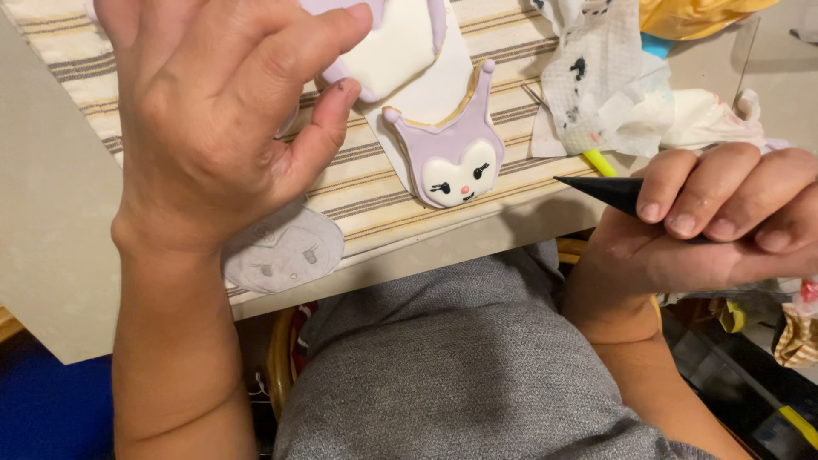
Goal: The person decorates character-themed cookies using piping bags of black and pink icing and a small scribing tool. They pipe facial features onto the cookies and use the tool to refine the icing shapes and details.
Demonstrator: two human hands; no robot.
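Your right hand (716,226) has its fingers (682,200) closed around a black piping bag (609,192), the pointed tip aimed left toward the decorated cookie (454,153). That cookie, purple-hooded with a white face, lies on a striped cloth (375,187) close to the near edge of the tabletop (51,255). Your left hand (213,119) hovers above the cloth with fingers spread wide, holding nothing. To pipe cleanly, I would rest that free hand on the cloth beside the cookie to steady it, and bring the tip in low before squeezing. A paper sketch (285,251) of the face sits at the cloth's near edge for reference; crumpled stained tissue (596,77) lies toward the far right.
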